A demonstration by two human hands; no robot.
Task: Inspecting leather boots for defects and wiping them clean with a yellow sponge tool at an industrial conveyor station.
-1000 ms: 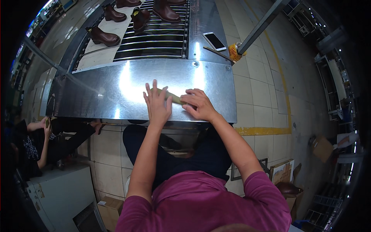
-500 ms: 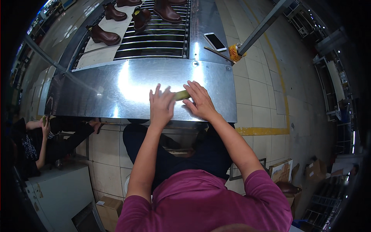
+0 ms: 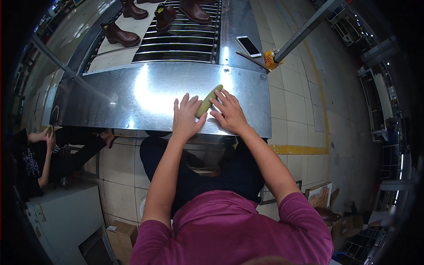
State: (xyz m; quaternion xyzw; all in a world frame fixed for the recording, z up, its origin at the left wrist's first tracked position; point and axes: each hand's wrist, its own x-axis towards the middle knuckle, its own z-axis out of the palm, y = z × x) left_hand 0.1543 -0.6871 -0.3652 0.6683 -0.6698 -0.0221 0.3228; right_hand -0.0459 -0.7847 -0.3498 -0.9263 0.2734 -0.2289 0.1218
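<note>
A long, smooth green object with rounded ends (image 3: 206,105), its kind unclear, lies slantwise on the metal table (image 3: 119,104). Its far end points right. My left hand (image 3: 187,118) is beside its lower left end, fingers spread and thumb close to the near tip. From the other side, my right hand (image 3: 231,113) rests its stretched fingertips against the object's right edge. Neither hand is wrapped round it.
Behind the table, several brown ankle boots (image 3: 119,35) stand on a roller conveyor (image 3: 176,55). A white smartphone (image 3: 248,46), a thin stick (image 3: 251,61) and a post with yellow wrapping (image 3: 270,60) are at the right. Another person (image 3: 39,154) sits at far left.
The green object has turned from nearly level to a steep slant, its far end now farther from me. My left hand, blurred before, is now sharp.
</note>
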